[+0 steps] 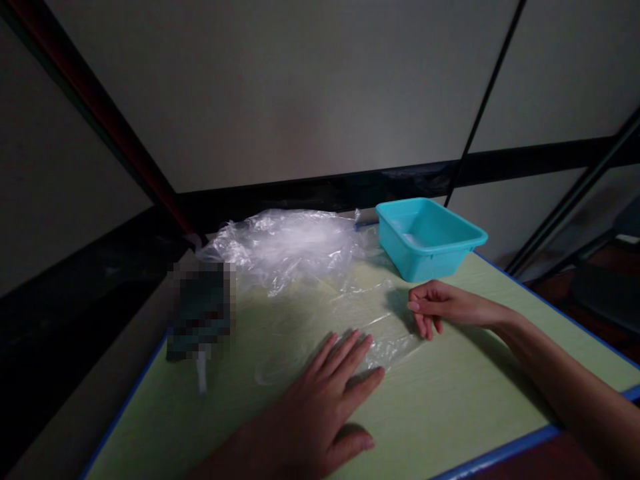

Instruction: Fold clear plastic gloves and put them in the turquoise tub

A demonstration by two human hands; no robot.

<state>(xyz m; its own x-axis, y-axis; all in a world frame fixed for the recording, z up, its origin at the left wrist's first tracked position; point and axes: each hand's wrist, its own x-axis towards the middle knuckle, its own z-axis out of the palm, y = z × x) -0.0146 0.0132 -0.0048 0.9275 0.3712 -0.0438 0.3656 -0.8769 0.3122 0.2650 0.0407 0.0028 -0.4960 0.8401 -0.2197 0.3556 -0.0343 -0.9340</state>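
A thin clear plastic bag (395, 348) lies spread on the table in the middle. My left hand (335, 393) rests flat on its near part, palm down with the fingers apart. To the right, my right hand (430, 308) is closed, thumb pressed to the curled index finger, at the bag's right edge. The film runs up to those fingertips, though the pinched bit itself is hard to see. Behind both hands sits a crumpled heap of clear plastic bags (295, 247).
A turquoise plastic basin (420, 260) stands at the back right of the pale green table (420, 427), which has blue edging. At the left edge is a dark, pixelated item (200, 313) with a white strip below it. White panels with a black band rise behind.
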